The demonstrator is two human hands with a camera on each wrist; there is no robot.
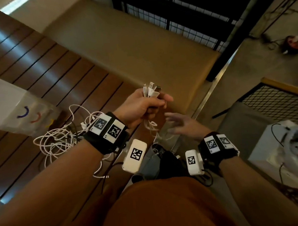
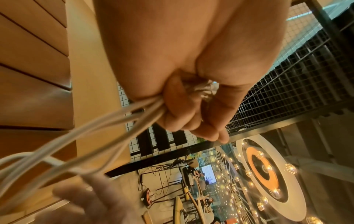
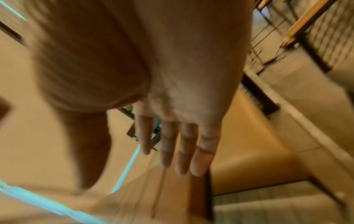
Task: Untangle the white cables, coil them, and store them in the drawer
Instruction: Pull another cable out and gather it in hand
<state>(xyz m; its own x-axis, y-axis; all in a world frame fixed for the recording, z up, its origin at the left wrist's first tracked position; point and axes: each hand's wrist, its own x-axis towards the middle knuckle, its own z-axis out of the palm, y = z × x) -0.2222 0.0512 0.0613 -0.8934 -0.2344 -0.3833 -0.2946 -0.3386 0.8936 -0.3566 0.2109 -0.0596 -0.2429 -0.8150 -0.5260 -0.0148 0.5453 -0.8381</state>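
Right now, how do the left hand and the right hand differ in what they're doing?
The left hand is curled round a bunch of white cables, plug ends sticking out above the fist; the right hand holds nothing. The left hand's fingers are closed tight; the right hand's fingers are straight and spread. The left hand looks sharp in the head view; the right hand is motion-blurred. Both wear black wrist bands with printed markers.

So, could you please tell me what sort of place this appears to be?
Probably an upper level of a café or public hall: a black wire-mesh railing overlooks seated people and a large ring-shaped chandelier, beside a slatted brown wooden table.
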